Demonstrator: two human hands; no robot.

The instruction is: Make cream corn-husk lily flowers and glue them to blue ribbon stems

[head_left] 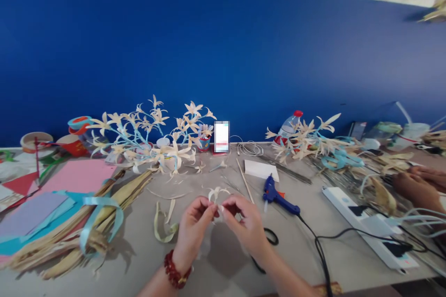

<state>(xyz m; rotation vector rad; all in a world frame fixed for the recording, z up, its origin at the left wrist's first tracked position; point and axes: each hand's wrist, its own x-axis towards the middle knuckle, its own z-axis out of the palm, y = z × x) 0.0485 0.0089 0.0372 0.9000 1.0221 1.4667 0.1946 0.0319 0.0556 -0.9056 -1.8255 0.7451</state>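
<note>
Over the middle of the table, my left hand [195,225] and my right hand [245,222] meet fingertip to fingertip. Both are closed, pinching a small cream husk flower [218,192] whose thin curled petals stick up above the fingers. Its base is mostly hidden behind my fingertips. Left of my left hand lie curled husk strips [161,225]. Black-handled scissors [272,236] show partly from under my right forearm. A blue glue gun [278,196] rests to the right of my right hand, near a thin pale stick [245,181].
Finished husk flower sprays [139,125] stand at the back left, more flowers [310,134] at the back right. A phone [222,137] stands upright between. Left are a dried husk bundle [101,222] and coloured paper [75,176]. A power strip [369,229] and another person's hands [418,185] are right.
</note>
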